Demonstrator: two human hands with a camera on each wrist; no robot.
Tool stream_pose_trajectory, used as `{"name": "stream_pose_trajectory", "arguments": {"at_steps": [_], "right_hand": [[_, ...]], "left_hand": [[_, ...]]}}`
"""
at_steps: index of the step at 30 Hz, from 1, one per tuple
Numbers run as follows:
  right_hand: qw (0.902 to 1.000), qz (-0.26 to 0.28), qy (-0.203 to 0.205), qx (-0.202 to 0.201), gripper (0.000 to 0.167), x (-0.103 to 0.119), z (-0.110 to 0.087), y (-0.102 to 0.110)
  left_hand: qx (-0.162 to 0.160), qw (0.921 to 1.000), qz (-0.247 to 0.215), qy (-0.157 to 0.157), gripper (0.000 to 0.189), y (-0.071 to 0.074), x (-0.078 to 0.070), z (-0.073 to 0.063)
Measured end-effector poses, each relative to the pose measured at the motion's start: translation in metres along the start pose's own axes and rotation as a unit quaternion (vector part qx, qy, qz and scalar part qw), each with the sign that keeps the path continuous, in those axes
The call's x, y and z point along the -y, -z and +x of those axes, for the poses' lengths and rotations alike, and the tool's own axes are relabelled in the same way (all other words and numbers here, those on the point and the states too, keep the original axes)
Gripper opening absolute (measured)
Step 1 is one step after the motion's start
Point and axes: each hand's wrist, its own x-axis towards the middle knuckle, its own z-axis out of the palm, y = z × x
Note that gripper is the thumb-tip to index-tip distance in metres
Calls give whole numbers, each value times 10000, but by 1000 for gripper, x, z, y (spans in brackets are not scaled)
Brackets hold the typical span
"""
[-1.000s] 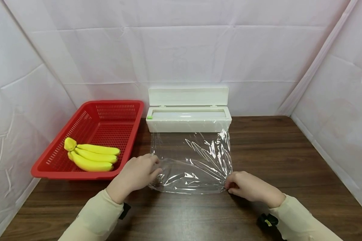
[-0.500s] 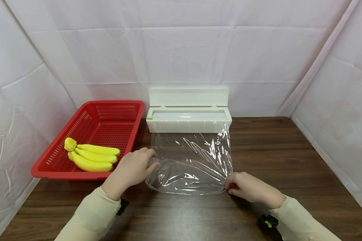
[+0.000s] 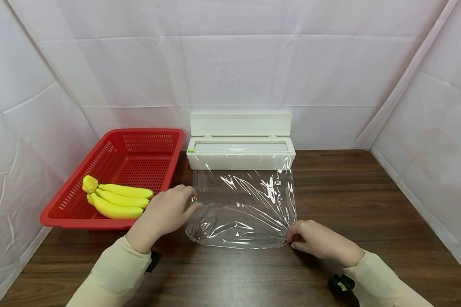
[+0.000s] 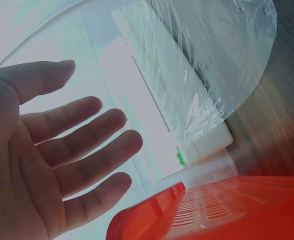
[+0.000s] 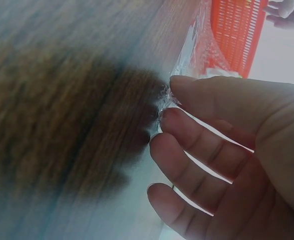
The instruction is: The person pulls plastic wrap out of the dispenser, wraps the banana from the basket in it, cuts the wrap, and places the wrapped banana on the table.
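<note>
Pinching clear film: right hand; left hand, fingers apart, seemingly just beside it.

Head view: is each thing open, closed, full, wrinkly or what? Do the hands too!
Box: open
Lid: standing up
Film: pulled out of the box, wrinkled
Green slider: at the box's left end
Basket: uncovered, holding bananas
Bananas: bunched together, unwrapped
Left hand: fingers spread, holding nothing
Right hand: pinching the film's edge
</note>
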Motion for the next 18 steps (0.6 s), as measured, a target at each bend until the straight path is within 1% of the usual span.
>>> {"name": "stream_pose_trajectory", "arguments": {"at_steps": [7, 13, 18], "right_hand": [[10000, -1, 61, -10, 8, -1, 0, -1], [10000, -9, 57, -29, 7, -1, 0, -1], [10000, 23, 2, 0, 8, -2, 0, -2]], "left_hand": [[131, 9999, -51, 79, 27, 5, 0, 0], [73, 9999, -83, 89, 29, 9, 3, 0], [91, 9998, -93, 162, 29, 12, 5, 1]]}}
